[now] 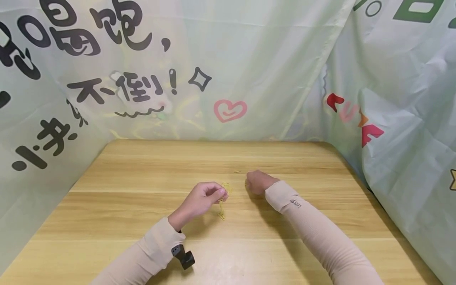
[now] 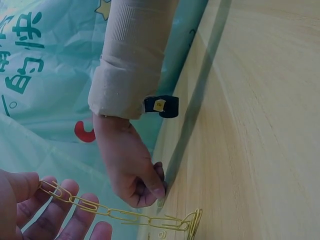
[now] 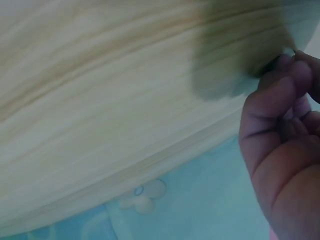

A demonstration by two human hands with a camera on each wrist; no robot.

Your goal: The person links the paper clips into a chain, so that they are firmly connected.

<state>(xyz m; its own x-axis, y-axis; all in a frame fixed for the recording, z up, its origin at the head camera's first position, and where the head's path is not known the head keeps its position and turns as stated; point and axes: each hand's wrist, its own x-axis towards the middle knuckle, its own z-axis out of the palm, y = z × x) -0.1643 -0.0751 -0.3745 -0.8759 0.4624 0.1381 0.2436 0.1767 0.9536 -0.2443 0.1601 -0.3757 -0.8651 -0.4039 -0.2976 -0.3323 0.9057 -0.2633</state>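
- Head view, 7 o'clock: left hand, fingers curled, pinching a yellow paper clip chain that hangs down onto the wooden surface.
- Left wrist view: chain draped across the left fingers, running toward 3 o'clock to a small heap of clips on the wood.
- Head view, 1 o'clock of the chain: right hand, fingers bunched, fingertips pressed to the wood, apparently on a single clip.
- Far right: printed curtain.

Beige ribbed sleeves, small lettering near cuff; black wrist-mounted camera.
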